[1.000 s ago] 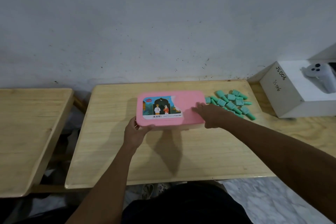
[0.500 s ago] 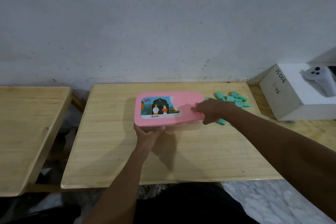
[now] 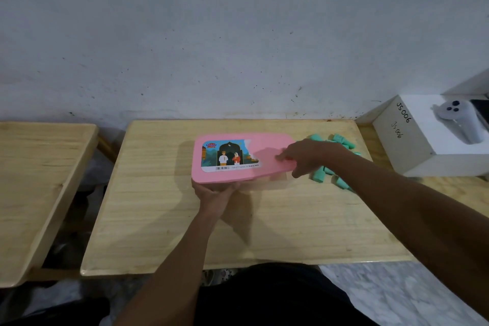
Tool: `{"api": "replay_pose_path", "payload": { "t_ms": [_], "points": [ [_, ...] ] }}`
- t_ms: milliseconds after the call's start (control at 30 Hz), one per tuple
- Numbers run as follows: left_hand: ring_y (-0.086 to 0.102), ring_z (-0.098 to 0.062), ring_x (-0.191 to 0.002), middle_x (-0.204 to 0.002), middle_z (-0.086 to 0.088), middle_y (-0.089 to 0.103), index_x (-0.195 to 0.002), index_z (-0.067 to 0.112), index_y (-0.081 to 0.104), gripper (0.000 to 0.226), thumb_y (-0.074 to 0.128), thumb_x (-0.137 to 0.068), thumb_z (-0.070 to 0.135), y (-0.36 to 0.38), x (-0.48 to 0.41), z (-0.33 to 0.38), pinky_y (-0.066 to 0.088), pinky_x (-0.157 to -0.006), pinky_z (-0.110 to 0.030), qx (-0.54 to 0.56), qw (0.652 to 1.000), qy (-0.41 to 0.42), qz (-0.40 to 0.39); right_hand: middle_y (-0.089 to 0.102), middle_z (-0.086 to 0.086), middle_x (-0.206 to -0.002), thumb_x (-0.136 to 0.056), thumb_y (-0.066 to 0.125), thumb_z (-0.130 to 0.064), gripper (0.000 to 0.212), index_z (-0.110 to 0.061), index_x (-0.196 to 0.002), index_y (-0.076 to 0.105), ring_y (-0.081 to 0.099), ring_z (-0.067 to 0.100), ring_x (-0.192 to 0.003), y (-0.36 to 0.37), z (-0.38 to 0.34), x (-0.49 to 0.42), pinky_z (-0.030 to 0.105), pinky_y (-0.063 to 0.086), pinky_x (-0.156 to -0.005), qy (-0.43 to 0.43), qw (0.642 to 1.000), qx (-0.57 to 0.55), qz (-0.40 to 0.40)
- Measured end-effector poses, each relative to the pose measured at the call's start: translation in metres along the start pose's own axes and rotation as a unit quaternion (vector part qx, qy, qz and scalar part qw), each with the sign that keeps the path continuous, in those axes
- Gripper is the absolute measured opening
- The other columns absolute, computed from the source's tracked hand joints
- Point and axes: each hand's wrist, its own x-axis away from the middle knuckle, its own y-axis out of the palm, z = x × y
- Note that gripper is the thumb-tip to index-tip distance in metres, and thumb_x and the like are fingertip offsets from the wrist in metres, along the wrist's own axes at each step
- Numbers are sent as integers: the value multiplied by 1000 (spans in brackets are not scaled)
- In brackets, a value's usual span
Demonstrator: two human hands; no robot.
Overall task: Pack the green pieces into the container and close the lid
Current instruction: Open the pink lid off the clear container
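The pink lid sits on the container at the middle of the wooden table, but no longer flat; a second ago it lay level and seated, and now its right end rides higher than its left, with the pale body of the container showing beneath the slanted near edge. The right hand has gone from lying on that end to pinching it, fingers curled on top and the thumb low by the rim. The left hand has moved from the near left corner to the middle of the near side and holds the container's wall; its fingertips are hidden under the lid's overhang, so how tightly they curl cannot be read. The green pieces lie in a loose heap on the table just right of the container, partly hidden behind the right wrist; none is inside yet. This reads as the opening step, with the packing itself not begun; the lid probably needs lifting clear and setting aside without sweeping the heap. Further right stands a white box with a pale device on top; a second table stands to the left.
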Motion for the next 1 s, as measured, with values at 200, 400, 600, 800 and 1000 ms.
{"api": "replay_pose_path", "payload": {
  "t_ms": [200, 400, 600, 800, 1000],
  "points": [
    [35, -24, -132, -146, -5, 26, -142, 36, -1, 128, 90, -53, 39, -6, 0, 4, 37, -111, -44, -30, 999, -36, -25, 71, -1, -107, -93, 55, -16, 37, -23, -128, 61, 56, 3, -67, -55, 26, 13, 18, 42, -67, -12, 982, -131, 133],
    [37, -29, -134, -151, -12, 28, -145, 30, 8, 123, 86, -52, 54, -21, 3, 20, 39, -109, -45, -74, 995, -65, -31, 71, 6, -107, -98, 52, -28, 28, -13, -115, 68, 59, 17, -87, -57, 14, 9, 31, 46, -76, 20, 902, -192, 387],
    [54, -23, -103, -117, -8, 56, -113, 14, 55, 59, 47, -85, 65, -48, 0, 87, 43, -99, -43, -1, 986, -6, 164, 67, 6, -92, -90, 59, -21, 27, -14, -114, 70, 61, 17, -72, -45, -65, 3, 33, 54, -58, -75, 768, -191, 607],
    [69, -21, -71, -93, -17, 68, -119, -3, 58, 37, 56, -91, 21, -66, -1, 162, 58, -59, -29, 128, 984, -72, -99, 70, -2, -98, -78, 65, -16, 30, -23, -105, 74, 63, 18, -86, -8, -155, -30, 29, 49, -52, -163, 744, -119, 637],
    [65, -32, -99, -115, -17, 66, -119, 4, 57, 34, 44, -88, 4, -99, -17, 153, 57, -79, -44, 42, 995, -87, -23, 51, 2, -141, -82, 69, -48, 58, -29, -135, 54, 46, 18, -129, 12, -171, -49, 31, 41, -100, -235, 864, -166, 413]
  ]
}}
